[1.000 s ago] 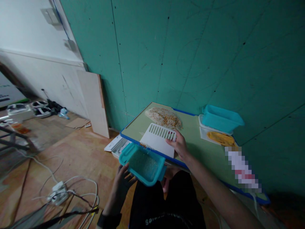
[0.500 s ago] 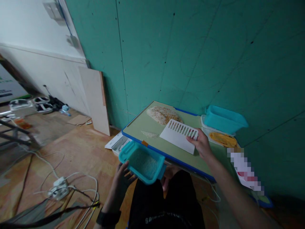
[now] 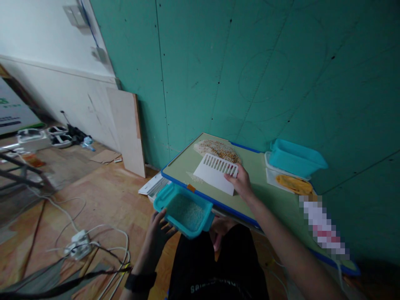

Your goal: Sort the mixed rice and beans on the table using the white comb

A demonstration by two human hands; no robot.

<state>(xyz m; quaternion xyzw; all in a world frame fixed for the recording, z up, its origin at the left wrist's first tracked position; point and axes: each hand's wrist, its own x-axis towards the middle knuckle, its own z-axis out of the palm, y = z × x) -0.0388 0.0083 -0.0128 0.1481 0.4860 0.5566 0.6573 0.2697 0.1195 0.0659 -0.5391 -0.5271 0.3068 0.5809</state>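
Note:
My right hand (image 3: pixel 239 181) grips the right end of a white slotted scraper (image 3: pixel 214 175), which stands tilted on the green tabletop (image 3: pixel 253 200). Behind the scraper lies a mound of pale grains mixed with yellow-brown kernels (image 3: pixel 218 150). A small scatter of pale grains (image 3: pixel 194 178) sits at its left end, near the blue table edge. My left hand (image 3: pixel 160 229) holds a turquoise plastic box (image 3: pixel 187 231) by its near left side, thumb on the rim. The box is below the front table edge, with pale grains (image 3: pixel 187 210) inside.
A second turquoise box (image 3: pixel 296 156) stands on a white tray (image 3: pixel 271 175) at the table's right back, beside a yellow cloth-like item (image 3: pixel 293 183). A green wall (image 3: pixel 200 83) borders the table. White cables and a power strip (image 3: pixel 79 246) lie on the left floor.
My right hand has moved the scraper left across the tabletop, to the small scatter of grains. The turquoise box in my left hand has shifted only slightly.

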